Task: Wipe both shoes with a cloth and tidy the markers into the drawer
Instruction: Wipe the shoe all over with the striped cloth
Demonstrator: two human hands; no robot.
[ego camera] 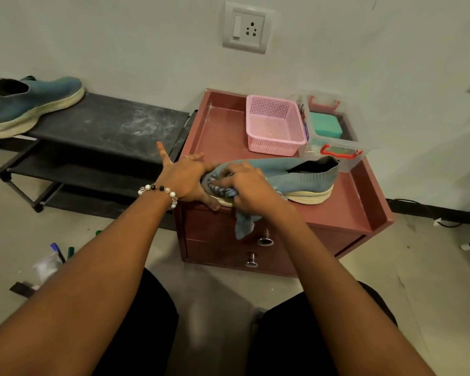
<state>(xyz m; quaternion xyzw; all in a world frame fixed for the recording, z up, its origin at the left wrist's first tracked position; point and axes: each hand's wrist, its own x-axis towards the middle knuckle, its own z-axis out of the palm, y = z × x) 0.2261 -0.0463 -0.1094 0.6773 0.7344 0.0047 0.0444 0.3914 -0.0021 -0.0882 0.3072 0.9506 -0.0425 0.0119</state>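
A cloth is gripped in the right hand, fingers curled over it and pressed against the toe of a shoe. A loose tail of the cloth is hung down over the front edge of the cabinet, just above the upper drawer knob. The left hand is spread flat with straight fingers against the toe end of the shoe, its thumb on the cabinet's front lip; nothing is held in it. A bead bracelet is worn on that wrist.

The shoe is laid on its sole along the front of the cabinet top, toe at the left front corner, heel toward the right rim. Bare top is left behind the toe and to the right of the heel. A pink basket is set at the back, and a clear box is placed touching its right side, close behind the heel. A lower knob is seen under the upper one; both drawers are closed.

The second shoe is placed at the left end of a black rack, whose top is otherwise free up to the cabinet's side. Markers are scattered on the floor to the left, partly hidden by the left forearm.
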